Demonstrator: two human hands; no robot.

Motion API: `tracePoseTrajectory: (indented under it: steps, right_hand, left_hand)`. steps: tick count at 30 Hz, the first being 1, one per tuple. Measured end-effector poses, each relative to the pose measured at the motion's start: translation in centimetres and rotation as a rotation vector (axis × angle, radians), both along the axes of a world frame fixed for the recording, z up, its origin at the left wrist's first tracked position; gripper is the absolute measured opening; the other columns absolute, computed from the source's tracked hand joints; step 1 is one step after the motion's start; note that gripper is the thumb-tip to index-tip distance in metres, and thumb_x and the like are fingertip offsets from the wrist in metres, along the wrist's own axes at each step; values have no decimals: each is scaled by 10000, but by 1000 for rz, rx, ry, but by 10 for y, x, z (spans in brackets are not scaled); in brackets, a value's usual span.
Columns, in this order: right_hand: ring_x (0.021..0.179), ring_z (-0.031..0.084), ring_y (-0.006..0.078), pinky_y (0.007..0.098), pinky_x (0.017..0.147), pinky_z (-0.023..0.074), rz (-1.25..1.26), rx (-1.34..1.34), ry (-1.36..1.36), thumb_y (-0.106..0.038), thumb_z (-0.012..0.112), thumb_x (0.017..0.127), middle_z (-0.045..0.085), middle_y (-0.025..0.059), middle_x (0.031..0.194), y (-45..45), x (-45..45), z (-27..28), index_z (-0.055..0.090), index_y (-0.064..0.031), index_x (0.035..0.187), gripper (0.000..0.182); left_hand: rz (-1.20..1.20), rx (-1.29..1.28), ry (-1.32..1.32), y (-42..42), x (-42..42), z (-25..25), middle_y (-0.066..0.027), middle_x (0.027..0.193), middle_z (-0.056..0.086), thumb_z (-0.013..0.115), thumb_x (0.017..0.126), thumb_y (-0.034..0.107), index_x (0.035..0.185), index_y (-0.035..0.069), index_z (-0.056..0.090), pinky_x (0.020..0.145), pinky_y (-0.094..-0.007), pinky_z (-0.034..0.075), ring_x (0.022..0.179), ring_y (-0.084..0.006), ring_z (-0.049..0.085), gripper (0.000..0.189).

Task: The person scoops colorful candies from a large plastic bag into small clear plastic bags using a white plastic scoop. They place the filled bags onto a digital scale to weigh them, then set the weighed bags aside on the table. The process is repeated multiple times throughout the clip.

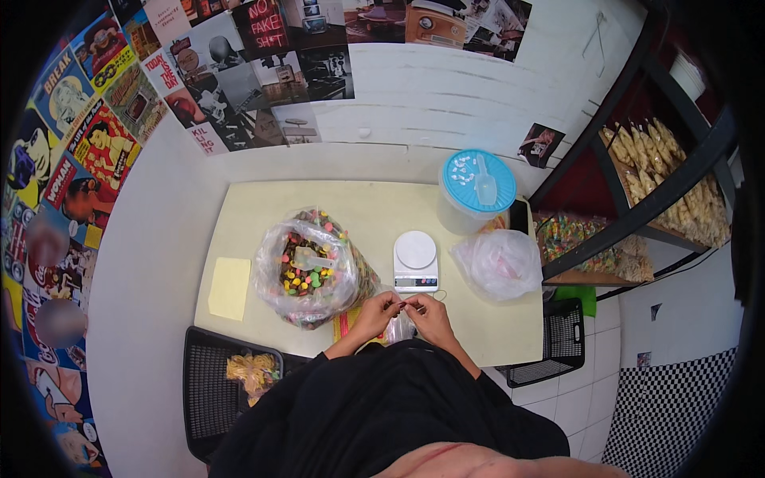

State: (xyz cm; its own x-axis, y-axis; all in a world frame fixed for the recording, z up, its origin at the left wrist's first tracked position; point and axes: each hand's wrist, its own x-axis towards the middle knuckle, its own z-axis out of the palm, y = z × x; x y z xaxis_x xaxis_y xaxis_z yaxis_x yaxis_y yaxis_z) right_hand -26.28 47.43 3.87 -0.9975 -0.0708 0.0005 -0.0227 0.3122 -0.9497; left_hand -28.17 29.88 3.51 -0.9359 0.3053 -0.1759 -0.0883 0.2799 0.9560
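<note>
My left hand (378, 315) and my right hand (429, 319) meet at the table's front, thumbs and fingertips pinched together. Between them is a clear plastic bag (399, 328), which both hands appear to grip; its edge is hard to make out. Close by on the left stands a large open plastic bag (269, 269) of coloured candies (293, 251), with a clear scoop (311, 259) lying on top. Just beyond my fingertips sits a white digital kitchen scale (416, 254), its round platform bare. A yellow and red packet (346, 325) lies partly under my left wrist.
A lidded tub (457, 218) with a scoop on its blue lid and a knotted plastic bag (505, 263) stand at right. Yellow paper (230, 288) lies at left. Black crates (206, 382) flank the table (478, 334). A shelf frame (642, 230) with bagged snacks rises at right.
</note>
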Motion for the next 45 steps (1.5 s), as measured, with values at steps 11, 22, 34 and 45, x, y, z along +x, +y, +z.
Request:
tracePoseTrajectory:
  steps: [11,22,34,45]
  right_hand:
    - [656,630,224,340,648,510,-324,154,138,-51,650,840,630,117,776,24,-5,-5,623,14,857,73]
    - [809,658,263,351,725,520,-79,232,302,77,584,821,648,143,1037,14,5,5,681,10,967,189]
    - [779,649,259,331,692,506,197,170,204,5,587,862,641,134,949,7,7,71,679,16,1056,215]
    - [939,593,271,374,784,486,204,507,446,-168,795,736,584,104,991,-23,-1,124,698,-63,1045,340]
  left_hand:
    - [18,-111,199,9,17,4,-93,636,592,673,881,182,826,-10,626,520,-317,417,532,-130,514,205]
    - [36,-30,159,8,21,15,-81,661,593,681,865,175,799,-13,613,556,-311,437,590,-151,552,211]
    - [-59,-269,728,7,19,54,-220,1362,389,859,630,280,1453,34,256,1108,-611,215,1316,-419,345,1049]
    - [146,-157,742,-8,18,61,-177,1103,516,756,644,149,1299,9,430,1019,-533,329,1087,-382,485,745]
